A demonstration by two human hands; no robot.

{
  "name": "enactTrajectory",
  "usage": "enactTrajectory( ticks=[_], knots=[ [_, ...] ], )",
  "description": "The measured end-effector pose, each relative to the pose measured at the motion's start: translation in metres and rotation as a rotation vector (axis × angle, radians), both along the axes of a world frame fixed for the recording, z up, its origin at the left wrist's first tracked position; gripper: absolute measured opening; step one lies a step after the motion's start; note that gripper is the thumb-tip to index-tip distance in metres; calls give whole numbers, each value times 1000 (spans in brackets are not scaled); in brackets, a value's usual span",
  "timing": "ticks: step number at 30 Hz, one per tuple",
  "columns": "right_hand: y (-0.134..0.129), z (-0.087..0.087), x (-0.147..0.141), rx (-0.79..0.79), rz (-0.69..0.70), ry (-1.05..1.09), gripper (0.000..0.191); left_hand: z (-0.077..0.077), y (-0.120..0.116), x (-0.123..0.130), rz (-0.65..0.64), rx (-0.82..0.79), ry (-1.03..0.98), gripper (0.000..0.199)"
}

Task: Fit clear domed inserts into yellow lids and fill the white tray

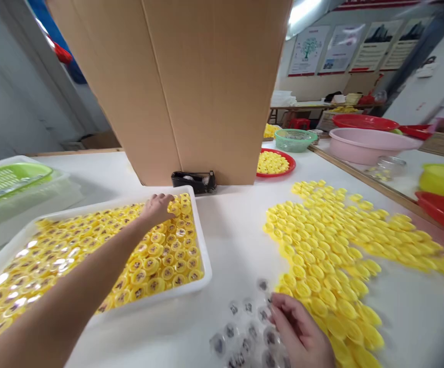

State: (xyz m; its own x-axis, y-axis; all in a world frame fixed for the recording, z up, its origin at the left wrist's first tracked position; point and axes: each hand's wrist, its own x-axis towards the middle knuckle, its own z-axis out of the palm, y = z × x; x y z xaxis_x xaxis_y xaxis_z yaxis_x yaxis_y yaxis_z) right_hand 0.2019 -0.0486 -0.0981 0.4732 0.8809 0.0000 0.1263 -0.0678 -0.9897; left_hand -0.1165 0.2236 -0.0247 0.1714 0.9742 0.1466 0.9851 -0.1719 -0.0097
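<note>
My left hand [157, 209] reaches over the far right part of a white tray [202, 255]. Its fingers are bent round a yellow round piece [174, 207] with a clear top, among many similar pieces bearing dark prints. My right hand [302, 332] is low in the view, thumb and forefinger pinched at the edge of a clear round cap. Beside it on the white table lies a loose group of clear round caps [250, 332] with dark prints. Plain yellow discs [322, 250] are spread over the table to the right, some close to my right hand.
A tall cardboard sheet [206, 92] stands behind the tray, with a black tape dispenser [194, 182] at its foot. Beyond are a red plate [291, 162] of yellow pieces, a green basket [294, 140] and a pink basin [368, 145]. A green basket [10, 181] sits left.
</note>
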Motion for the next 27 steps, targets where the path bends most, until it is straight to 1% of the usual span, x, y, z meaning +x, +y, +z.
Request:
enactTrajectory(
  ticks=[2, 4, 5, 6, 7, 8, 9, 10, 11, 12, 13, 15, 16, 18, 21, 23, 25, 27],
  knots=[
    [0, 10, 14, 55, 64, -166, 25, 12, -10, 5, -16, 22, -16, 49],
    [4, 23, 31, 78, 117, -416, 18, 27, -33, 16, -45, 86, -63, 44],
    [7, 29, 39, 70, 149, -554, 17, 35, -52, 24, -63, 133, -102, 39],
    [11, 36, 47, 49, 195, -689, 18, 41, -75, 34, -122, 208, -191, 34],
    [15, 41, 53, 13, 245, -816, 19, 45, -101, 44, -185, 232, -284, 28],
    [20, 46, 57, -32, 296, -929, 22, 46, -130, 56, -255, 210, -375, 21],
    [25, 50, 60, -89, 353, -1033, 23, 44, -159, 68, -359, 147, -465, 17],
    [29, 52, 60, -148, 408, -1119, 24, 38, -186, 81, -482, 27, -535, 15],
    [32, 54, 60, -200, 456, -1186, 24, 30, -210, 93, -561, -114, -587, 16],
    [35, 54, 58, -240, 494, -1234, 23, 19, -229, 105, -590, -250, -616, 16],
    [37, 54, 56, -269, 519, -1263, 21, 7, -242, 115, -590, -339, -655, 17],
    [39, 52, 53, -292, 536, -1282, 19, -14, -254, 130, -521, -454, -729, 15],
    [40, 51, 51, -295, 535, -1282, 18, -23, -255, 135, -478, -481, -765, 14],
    [41, 48, 51, -299, 535, -1283, 18, -34, -251, 141, -401, -516, -820, 14],
    [41, 48, 52, -288, 538, -1273, 19, -39, -244, 144, -331, -554, -880, 15],
    [39, 51, 52, -281, 539, -1264, 18, -39, -242, 147, -255, -580, -950, 14],
    [36, 56, 48, -261, 534, -1232, 16, -39, -241, 152, -119, -661, -1123, 17],
    [31, 63, 38, -204, 552, -1140, 15, -40, -241, 157, 42, -833, -1418, 32]
  ],
)
